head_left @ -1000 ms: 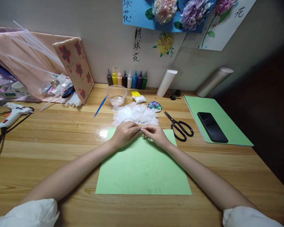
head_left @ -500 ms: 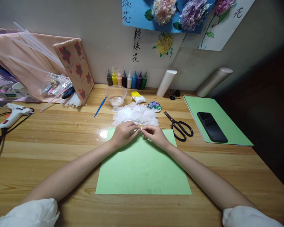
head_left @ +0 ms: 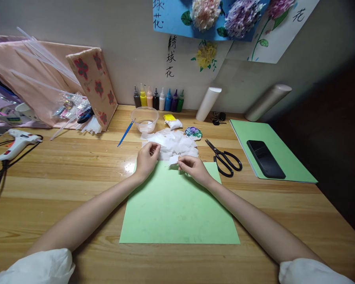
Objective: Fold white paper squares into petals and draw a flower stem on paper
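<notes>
My right hand (head_left: 193,169) pinches a small white piece of thin paper (head_left: 174,160) between thumb and fingertips, above the top edge of a green sheet (head_left: 177,213). To its left, my left hand (head_left: 147,159) is closed, thumb against fingertips, at the left front of a heap of white paper pieces (head_left: 177,142). Whether anything lies between those fingertips is hidden. The two hands are apart.
Black-handled scissors (head_left: 225,157) lie right of the green sheet. Behind the heap are a clear bowl (head_left: 144,119), a blue brush (head_left: 126,134) and a painted palette (head_left: 193,133). A phone (head_left: 265,159) rests at right, a glue gun (head_left: 17,144) at left.
My left hand has let go of the small paper piece and moved left and slightly back to the heap. My right hand has stayed put, and the piece now shows spread out.
</notes>
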Tool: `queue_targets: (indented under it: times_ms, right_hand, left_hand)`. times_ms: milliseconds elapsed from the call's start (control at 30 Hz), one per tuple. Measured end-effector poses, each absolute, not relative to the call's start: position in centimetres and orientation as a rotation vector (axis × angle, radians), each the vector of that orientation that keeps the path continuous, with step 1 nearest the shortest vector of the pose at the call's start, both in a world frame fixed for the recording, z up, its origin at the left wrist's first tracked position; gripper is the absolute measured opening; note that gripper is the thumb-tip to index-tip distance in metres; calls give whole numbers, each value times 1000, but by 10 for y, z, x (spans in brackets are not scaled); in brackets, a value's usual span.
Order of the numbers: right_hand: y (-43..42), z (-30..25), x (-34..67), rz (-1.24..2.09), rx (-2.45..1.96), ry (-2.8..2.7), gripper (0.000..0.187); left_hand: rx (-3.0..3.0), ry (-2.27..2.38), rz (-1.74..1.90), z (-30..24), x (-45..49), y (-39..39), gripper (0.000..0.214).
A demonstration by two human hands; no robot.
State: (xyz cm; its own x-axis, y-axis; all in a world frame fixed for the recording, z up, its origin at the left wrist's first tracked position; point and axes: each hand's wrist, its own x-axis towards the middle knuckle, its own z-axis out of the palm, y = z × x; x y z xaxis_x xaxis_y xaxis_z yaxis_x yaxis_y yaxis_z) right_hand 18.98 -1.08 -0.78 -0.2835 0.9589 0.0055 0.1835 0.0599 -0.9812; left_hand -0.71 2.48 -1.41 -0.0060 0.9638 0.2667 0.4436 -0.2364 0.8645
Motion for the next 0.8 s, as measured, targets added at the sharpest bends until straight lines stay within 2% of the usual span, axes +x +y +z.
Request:
queue_targets:
  times_ms: [200, 367, 800]
  right_hand:
    - [-10, -10, 190, 1294, -1170, -1573, 24]
    - [-10, -12, 191, 1297, -1138, -1593, 26]
    - [-10, -12, 192, 1300, -1125, -1600, 27]
  left_hand:
    - [2095, 1470, 1294, -3, -3, 13, 20]
    - [2500, 1119, 1044, -3, 0, 9, 18]
    - [2582, 998, 968, -3, 0, 8, 20]
